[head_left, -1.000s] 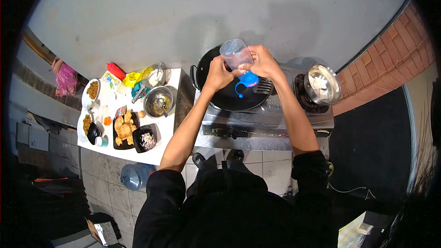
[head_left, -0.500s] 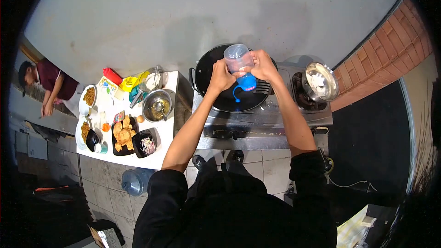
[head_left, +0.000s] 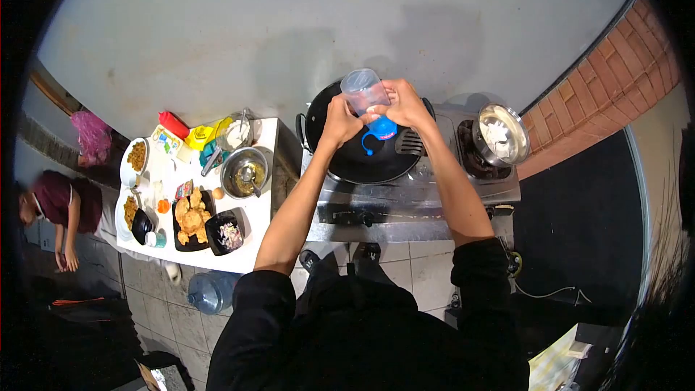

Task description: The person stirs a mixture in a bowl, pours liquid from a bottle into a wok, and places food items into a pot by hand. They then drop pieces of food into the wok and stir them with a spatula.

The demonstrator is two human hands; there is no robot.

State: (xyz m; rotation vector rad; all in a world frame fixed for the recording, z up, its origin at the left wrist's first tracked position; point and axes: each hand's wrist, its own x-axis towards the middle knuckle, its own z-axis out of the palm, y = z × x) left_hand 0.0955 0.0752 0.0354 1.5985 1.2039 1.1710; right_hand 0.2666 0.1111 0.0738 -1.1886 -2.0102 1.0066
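A clear plastic bottle with a blue cap is tipped upside down above a large black wok. My left hand grips the bottle from the left, near its neck. From the right, my right hand is closed round the same bottle. The cap's small blue lid hangs open over the wok. A slotted spatula lies in the wok, its head by my right wrist. Whether anything flows from the bottle cannot be made out.
Right of the wok, a metal bowl holding something white sits over the second burner. The white table at left bears a metal bowl with a ladle, fried food, plates and a red bottle. A person is at far left.
Both my hands and the bottle have shifted slightly left in the view. The person at far left has moved downward in the frame, and a pink bag now shows above them.
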